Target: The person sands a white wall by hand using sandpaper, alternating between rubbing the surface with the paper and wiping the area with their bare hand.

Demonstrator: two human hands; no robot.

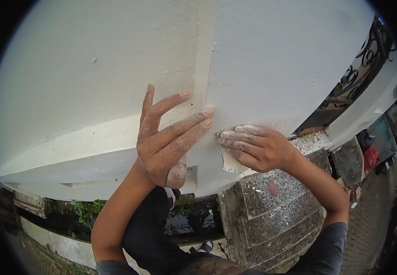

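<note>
A white painted wall (262, 64) with a vertical corner edge fills the upper view. My right hand (258, 149) presses a folded piece of sandpaper (230, 162) against the wall just right of that corner; its pale printed backing hangs below the fingers. White dust coats the fingers of both hands. My left hand (173, 137) is spread, with two fingertips at the corner edge and nothing in its grasp. The other fingers of that hand stick up in front of the left wall face.
Below the wall runs a ledge (102, 165), then a dark water-filled drain (191, 224). Stone-faced steps (276, 220) stand under my right arm. A black wrought-iron grille (350, 82) is at right, with a red bag (370, 158) farther along the paved lane.
</note>
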